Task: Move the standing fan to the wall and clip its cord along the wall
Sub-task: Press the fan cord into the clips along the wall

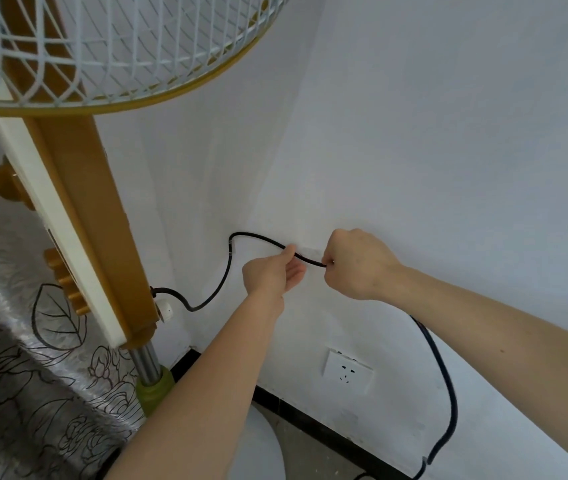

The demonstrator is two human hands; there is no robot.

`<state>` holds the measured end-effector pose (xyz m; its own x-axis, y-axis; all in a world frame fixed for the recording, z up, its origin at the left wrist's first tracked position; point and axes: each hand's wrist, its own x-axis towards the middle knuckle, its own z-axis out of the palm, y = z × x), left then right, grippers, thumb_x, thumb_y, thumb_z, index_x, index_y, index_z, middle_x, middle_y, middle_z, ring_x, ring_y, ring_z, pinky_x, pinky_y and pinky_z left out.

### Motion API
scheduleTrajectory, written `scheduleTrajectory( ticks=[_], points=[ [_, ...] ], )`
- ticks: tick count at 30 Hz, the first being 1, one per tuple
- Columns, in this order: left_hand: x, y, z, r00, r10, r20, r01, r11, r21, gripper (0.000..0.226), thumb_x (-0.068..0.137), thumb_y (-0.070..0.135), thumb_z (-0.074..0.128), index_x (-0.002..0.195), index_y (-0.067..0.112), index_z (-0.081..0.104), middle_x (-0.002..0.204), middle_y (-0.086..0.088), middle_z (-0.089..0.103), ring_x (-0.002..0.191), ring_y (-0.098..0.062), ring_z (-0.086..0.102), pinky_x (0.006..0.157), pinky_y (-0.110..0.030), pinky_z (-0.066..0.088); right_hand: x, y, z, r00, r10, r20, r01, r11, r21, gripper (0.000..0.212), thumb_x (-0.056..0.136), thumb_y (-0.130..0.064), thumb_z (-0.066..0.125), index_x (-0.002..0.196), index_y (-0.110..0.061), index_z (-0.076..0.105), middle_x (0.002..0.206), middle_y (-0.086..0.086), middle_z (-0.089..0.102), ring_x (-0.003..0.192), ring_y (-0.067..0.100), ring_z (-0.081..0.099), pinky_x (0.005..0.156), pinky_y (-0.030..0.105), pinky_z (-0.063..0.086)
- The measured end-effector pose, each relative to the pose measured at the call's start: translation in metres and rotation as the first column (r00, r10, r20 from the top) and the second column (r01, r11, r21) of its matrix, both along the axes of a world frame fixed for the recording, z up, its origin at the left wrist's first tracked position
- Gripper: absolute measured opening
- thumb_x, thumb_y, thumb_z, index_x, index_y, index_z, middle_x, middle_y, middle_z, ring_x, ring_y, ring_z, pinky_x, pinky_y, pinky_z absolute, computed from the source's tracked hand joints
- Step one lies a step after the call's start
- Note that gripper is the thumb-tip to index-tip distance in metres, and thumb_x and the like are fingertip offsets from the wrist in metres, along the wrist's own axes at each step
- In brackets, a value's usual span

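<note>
Pinching thin black power cord (447, 379) between thumb and fingers of left hand (272, 275); gripping it in curled right hand (355, 265). Holding that stretch nearly level against white painted wall (448, 168), leftward dropping to gold-and-white standing fan (78, 188) in the corner, rightward hanging toward the floor. Below, white wall socket (347, 370), black skirting (310, 422).
</note>
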<state>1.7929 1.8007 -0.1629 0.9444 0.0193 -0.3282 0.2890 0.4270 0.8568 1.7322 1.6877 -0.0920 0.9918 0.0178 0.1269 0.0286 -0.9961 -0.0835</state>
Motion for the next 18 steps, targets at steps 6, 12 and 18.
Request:
scheduleTrajectory(
  ticks=[6,12,18],
  points=[
    [0.002,0.003,0.003,0.995,-0.100,-0.002,0.100,0.990,0.104,0.028,0.075,0.019,0.080,0.087,-0.003,0.068,0.076,-0.013,0.068,0.060,-0.019,0.064,0.056,-0.025,0.060,0.003,0.002,0.000,1.000,-0.009,-0.011,0.010,0.998,0.064,0.025,0.074,-0.006,0.051,0.056,-0.013,0.034,0.055,0.004,0.034,0.046,0.017,0.032,0.042,0.025,0.023],
    [0.004,0.008,0.008,0.978,-0.209,-0.008,0.208,0.970,0.130,0.023,0.079,0.017,0.076,0.089,-0.001,0.067,0.075,-0.012,0.067,0.061,-0.018,0.064,0.054,-0.026,0.060,0.007,0.001,0.007,1.000,0.003,-0.021,0.000,0.990,0.143,0.034,0.073,-0.002,0.049,0.053,-0.015,0.025,0.051,0.004,0.027,0.045,0.018,0.026,0.041,0.026,0.021],
    [0.006,0.010,0.012,0.967,-0.256,0.011,0.250,0.952,0.178,0.026,0.083,0.015,0.072,0.097,-0.006,0.067,0.075,-0.012,0.066,0.061,-0.018,0.062,0.053,-0.026,0.059,0.017,0.006,0.020,1.000,0.027,-0.001,-0.026,0.980,0.200,0.036,0.074,-0.002,0.051,0.051,-0.014,0.026,0.047,0.003,0.028,0.043,0.018,0.028,0.041,0.024,0.023]
  ],
)
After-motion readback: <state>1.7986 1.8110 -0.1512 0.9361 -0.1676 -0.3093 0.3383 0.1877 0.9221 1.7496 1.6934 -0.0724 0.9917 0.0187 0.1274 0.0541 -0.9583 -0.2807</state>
